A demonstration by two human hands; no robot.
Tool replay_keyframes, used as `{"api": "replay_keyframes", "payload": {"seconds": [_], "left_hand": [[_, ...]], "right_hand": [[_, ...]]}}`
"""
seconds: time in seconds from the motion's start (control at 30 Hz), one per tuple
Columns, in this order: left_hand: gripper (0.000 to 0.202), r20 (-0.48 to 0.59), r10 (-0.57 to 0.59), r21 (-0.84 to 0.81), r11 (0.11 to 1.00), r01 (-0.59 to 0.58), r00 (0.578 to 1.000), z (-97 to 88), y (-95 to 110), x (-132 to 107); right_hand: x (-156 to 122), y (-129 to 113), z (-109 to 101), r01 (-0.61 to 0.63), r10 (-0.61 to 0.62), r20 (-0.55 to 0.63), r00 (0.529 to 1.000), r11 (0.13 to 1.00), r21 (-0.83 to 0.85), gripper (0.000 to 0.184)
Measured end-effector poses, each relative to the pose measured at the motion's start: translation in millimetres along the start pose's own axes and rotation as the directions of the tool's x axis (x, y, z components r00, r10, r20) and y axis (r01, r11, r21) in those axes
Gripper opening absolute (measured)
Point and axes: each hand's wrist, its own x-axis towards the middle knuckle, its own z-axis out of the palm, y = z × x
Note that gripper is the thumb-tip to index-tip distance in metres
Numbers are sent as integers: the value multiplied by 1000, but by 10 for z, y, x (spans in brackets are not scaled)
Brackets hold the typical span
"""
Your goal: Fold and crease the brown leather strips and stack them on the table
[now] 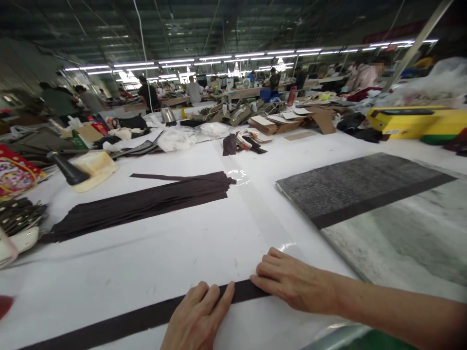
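Note:
A long dark brown fabric strip (pixel 146 317) lies along the near side of the white table, running from the lower left up to my hands. With fingers bent together, my left hand (pixel 199 316) grips the strip from its near side, index fingertip at the far edge. Just to the right, my right hand (pixel 292 281) is closed over the strip's right end, its fingers curled and hiding that end. Between the two hands a short flat stretch of the strip shows. Beyond them lies a stack of similar dark strips (pixel 146 206), one strip askew on top.
A dark grey textured sheet with a dark band (pixel 368 187) rests on a stained board (pixel 408 243) at right. At left are a brush-like tool with a black handle (pixel 67 167) and a red bag (pixel 18 170). Yellow boxes (pixel 408 124), cardboard pieces and plastic bags line the back.

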Motion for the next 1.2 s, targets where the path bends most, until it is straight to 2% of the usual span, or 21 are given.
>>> {"api": "replay_keyframes", "payload": {"seconds": [0.2,0.4,0.77,0.97,1.2], "left_hand": [[65,-14,-37,72,997,38,999,-27,69,71],[62,-41,36,130,991,-30,999,-22,67,92],[62,-110,-10,189,981,31,994,58,125,125],[45,-199,147,166,979,-115,969,160,80,166],[39,-151,198,124,976,-180,969,153,62,230]], "right_hand": [[-121,-10,-68,-25,25,-1,1000,999,-22,26],[-222,-7,-75,-52,52,7,999,999,0,28],[-393,11,-106,-61,61,1,998,998,-31,31],[-464,-21,-132,-104,103,-25,994,993,-48,30],[-627,-4,-140,-132,131,-64,989,991,-12,33]]}}
